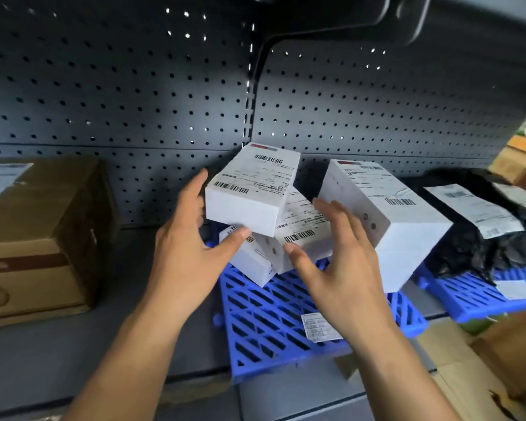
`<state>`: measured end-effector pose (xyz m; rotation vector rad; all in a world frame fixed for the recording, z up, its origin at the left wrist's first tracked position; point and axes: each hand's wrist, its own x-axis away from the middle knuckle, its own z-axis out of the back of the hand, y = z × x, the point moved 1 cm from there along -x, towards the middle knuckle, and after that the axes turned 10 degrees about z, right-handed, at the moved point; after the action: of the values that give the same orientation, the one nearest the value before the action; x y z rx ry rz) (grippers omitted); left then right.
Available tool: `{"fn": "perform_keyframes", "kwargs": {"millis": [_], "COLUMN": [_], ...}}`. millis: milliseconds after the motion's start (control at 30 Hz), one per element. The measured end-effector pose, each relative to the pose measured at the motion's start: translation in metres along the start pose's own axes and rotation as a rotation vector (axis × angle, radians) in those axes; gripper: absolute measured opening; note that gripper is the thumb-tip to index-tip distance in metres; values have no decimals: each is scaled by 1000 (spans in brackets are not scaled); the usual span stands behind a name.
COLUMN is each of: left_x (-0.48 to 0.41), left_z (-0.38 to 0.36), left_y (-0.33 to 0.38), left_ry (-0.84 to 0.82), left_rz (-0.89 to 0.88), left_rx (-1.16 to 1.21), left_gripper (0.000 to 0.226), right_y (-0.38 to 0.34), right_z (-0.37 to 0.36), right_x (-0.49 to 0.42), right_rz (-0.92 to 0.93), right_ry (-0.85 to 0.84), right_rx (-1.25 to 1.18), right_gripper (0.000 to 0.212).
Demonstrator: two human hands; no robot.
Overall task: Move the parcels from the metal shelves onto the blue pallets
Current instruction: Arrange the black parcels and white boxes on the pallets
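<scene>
A heap of white parcels with barcode labels lies on a blue pallet (264, 317) set on the grey metal shelf (73, 344). The top white parcel (249, 186) rests tilted on two smaller white boxes (301, 238). My left hand (192, 247) cups the top parcel's left side, thumb under its front corner, fingers spread. My right hand (337, 262) hovers open over the lower boxes, thumb near a barcode. A larger white box (386, 220) leans at the right of the heap.
A brown cardboard carton (40, 238) stands on the shelf at the left. Black plastic mailer bags (480, 226) with labels lie on a second blue pallet (483, 293) at the right. Brown cartons (504, 369) sit lower right. A perforated back panel (134, 101) closes the shelf behind.
</scene>
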<state>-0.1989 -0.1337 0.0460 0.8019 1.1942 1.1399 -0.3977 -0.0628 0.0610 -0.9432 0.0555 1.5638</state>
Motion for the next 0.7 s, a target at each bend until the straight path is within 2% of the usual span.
{"fn": "perform_keyframes", "kwargs": {"millis": [167,333,433,567,700], "left_x": [-1,1,4,10,13], "left_z": [4,7,8,4,3], "left_y": [3,6,8,9,7], "left_ry": [-30,-59,-93,-172,-157], "left_rz": [3,-53,-70,-77,-54], "left_rx": [17,38,54,30,9], "left_gripper": [91,69,64,71,77], "right_y": [-4,-2,0,-2,-1], "right_z": [1,-2,-3,-7,-8], "right_x": [1,8,12,14,14], "right_rz": [-28,-29,-18,-27,-36], "right_ry": [-13,-11,12,61,100], "right_rx": [3,33,38,10,6], "right_gripper": [72,64,62,59,55]}}
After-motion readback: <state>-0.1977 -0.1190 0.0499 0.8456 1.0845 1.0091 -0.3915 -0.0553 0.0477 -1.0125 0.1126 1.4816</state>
